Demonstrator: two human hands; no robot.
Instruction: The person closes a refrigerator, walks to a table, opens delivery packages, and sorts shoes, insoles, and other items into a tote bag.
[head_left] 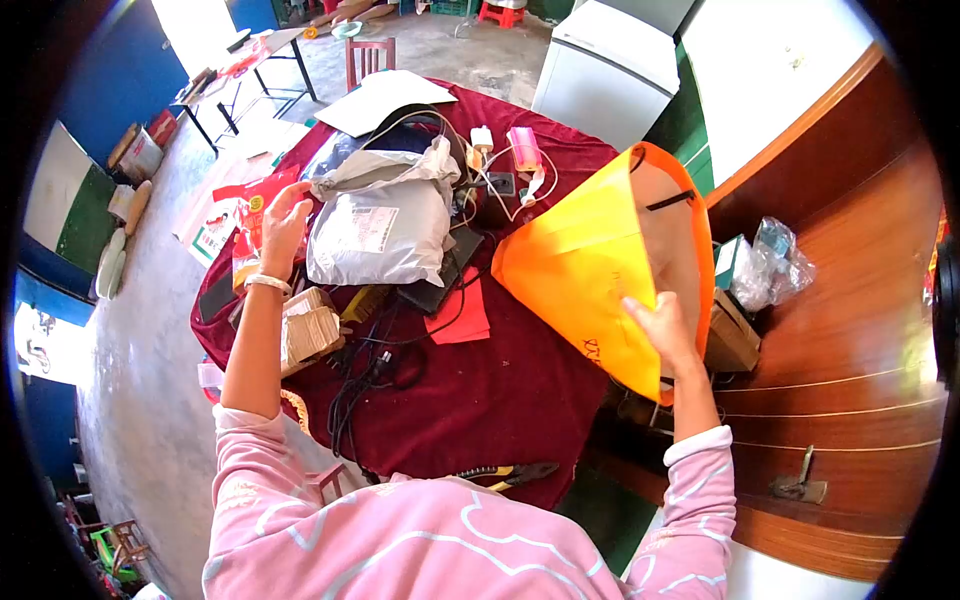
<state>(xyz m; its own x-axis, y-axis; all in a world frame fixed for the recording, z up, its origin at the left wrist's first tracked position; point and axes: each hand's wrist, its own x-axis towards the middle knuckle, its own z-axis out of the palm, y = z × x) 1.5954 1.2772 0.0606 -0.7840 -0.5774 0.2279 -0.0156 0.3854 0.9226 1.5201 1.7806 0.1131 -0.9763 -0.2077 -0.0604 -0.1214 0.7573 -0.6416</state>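
My right hand [665,325] is closed on the rim of an orange bag [575,265], which lies tilted at the table's right side with its mouth open to the right. On the left, my left hand [287,225] is at the upper left corner of a grey plastic parcel [375,235] with a white label, its fingers bent against the parcel's edge. A red and white packet [250,215] lies just behind that hand. Below the parcel are a torn cardboard box [308,330] and a red paper [463,312].
The round table has a dark red cloth [470,400]. On it are black cables [350,385], a pink power strip [524,150], a white board [385,100] and yellow-black pliers [507,474]. A chair [370,58] and a white freezer [605,75] stand behind.
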